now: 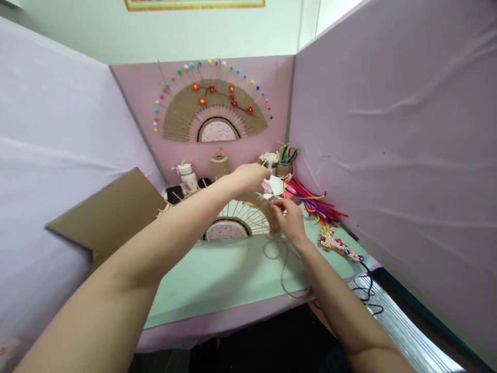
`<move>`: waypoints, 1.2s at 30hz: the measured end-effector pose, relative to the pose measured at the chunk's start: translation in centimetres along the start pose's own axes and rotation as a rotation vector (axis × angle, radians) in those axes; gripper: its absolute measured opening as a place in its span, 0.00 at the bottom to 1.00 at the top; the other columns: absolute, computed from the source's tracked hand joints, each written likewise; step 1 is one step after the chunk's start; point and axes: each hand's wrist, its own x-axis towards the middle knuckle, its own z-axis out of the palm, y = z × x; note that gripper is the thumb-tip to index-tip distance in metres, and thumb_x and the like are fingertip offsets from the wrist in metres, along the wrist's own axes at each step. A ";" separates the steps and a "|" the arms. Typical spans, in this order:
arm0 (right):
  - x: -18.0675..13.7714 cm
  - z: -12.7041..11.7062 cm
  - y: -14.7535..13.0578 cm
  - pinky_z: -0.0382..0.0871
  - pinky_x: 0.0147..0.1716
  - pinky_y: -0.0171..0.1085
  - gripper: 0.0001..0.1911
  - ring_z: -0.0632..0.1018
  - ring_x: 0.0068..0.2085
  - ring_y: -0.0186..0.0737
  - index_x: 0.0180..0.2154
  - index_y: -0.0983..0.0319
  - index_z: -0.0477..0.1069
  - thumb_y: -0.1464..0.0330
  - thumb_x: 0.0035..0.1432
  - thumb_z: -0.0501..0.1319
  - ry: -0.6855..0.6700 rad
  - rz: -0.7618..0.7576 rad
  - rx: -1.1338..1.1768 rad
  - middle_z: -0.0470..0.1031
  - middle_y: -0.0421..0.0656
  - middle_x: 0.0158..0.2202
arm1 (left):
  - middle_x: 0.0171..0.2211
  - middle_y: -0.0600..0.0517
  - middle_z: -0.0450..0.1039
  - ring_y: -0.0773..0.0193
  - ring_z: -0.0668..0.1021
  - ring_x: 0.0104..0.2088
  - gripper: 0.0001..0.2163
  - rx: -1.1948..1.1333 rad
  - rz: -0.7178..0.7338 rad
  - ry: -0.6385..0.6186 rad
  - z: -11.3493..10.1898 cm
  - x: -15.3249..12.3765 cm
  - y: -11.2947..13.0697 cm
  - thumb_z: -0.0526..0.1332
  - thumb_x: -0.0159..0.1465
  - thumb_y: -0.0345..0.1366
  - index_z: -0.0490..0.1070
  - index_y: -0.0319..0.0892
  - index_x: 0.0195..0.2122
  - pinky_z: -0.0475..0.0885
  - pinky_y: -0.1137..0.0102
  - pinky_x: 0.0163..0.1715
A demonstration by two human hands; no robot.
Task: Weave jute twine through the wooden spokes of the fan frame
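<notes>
A half-round fan frame (254,217) of thin sticks lies on the table, with a pale pink spotted half-circle (227,230) at its base. Tan twine (267,207) is woven across the sticks along its right and upper part. At the right edge of the weave, my right hand (291,220) pinches the twine between thumb and fingers. Loose loops of twine (285,274) trail below it toward the table's front edge. My left hand (254,177) reaches over the fan's top, fingers curled down; what they hold is hidden. My left forearm covers the fan's left part.
A finished-looking fan (215,106) with red flowers is pinned on the back panel. Behind stand a white bottle (187,176), a twine spool (220,167) and a jar (284,168). Pipe cleaners (316,199) and a patterned glue gun (339,246) lie right; cardboard (112,215) leans left.
</notes>
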 end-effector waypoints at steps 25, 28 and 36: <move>0.8 0.4 0.6 0.65 0.40 0.41 0.07 0.73 0.37 0.43 0.34 0.60 0.72 0.68 0.58 0.55 -0.067 -0.006 0.045 0.76 0.45 0.35 | 0.46 0.44 0.76 0.64 0.76 0.35 0.22 -0.436 -0.049 -0.275 0.1 1.3 -2.6 0.44 0.67 0.43 0.67 0.36 0.53 0.66 0.74 0.32; 0.8 0.4 0.7 0.65 0.40 0.40 0.07 0.74 0.37 0.42 0.33 0.60 0.72 0.68 0.57 0.55 -0.070 0.012 0.060 0.76 0.45 0.35 | 0.45 0.44 0.77 0.64 0.76 0.35 0.24 -0.429 -0.030 -0.269 0.3 1.3 -2.8 0.45 0.66 0.47 0.68 0.37 0.53 0.66 0.73 0.32; 0.9 -0.2 0.7 0.67 0.37 0.39 0.08 0.75 0.34 0.41 0.35 0.60 0.72 0.67 0.55 0.56 -0.058 0.098 0.121 0.77 0.45 0.34 | 0.41 0.47 0.79 0.60 0.76 0.37 0.22 -0.107 0.022 -0.146 2.0 3.4 -2.1 0.66 0.49 0.38 0.77 0.41 0.47 0.65 0.72 0.34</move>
